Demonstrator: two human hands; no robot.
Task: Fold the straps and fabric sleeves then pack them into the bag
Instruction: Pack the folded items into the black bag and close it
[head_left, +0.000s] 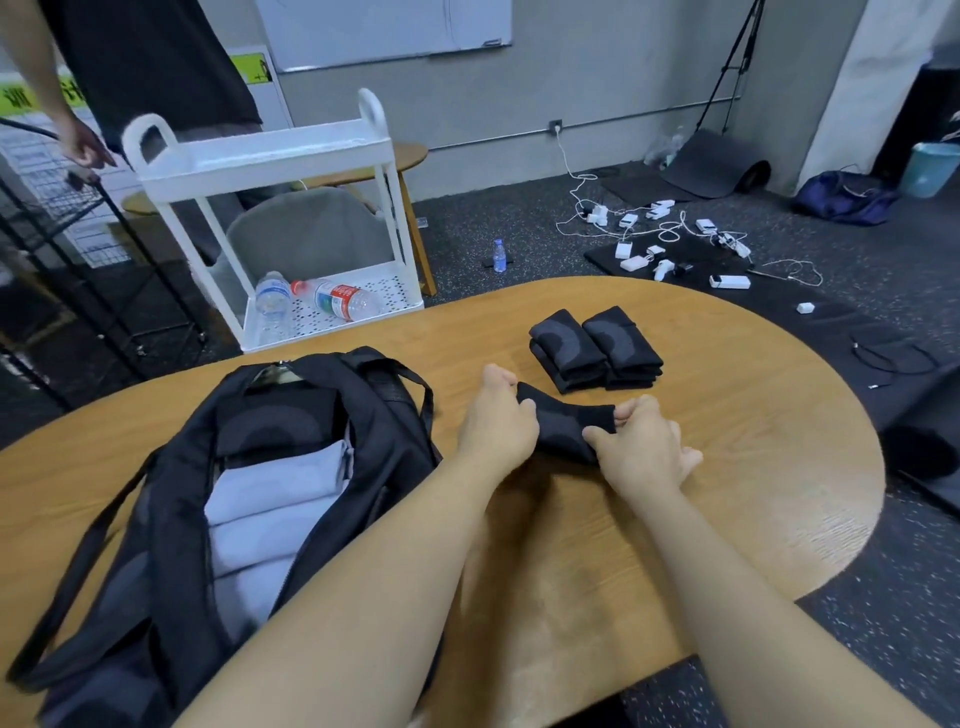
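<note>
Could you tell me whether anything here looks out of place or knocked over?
Yes: one clear plastic bottle with a red label lies on its side on the white cart's bottom shelf, beside an upright one.

1 open black bag (171, 519) lies on 1 wooden table (727, 467), with 2 stacks of folded black sleeves (595, 349) and 1 more sleeve (566, 423) held between 2 hands. 1 white cart (265, 156) holds 2 water bottles (332, 300), and 1 more bottle (499, 255) stands on the floor.

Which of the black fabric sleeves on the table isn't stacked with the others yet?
The black sleeve gripped between the left hand and right hand, nearest the person. The folded sleeves sit stacked farther back.
</note>
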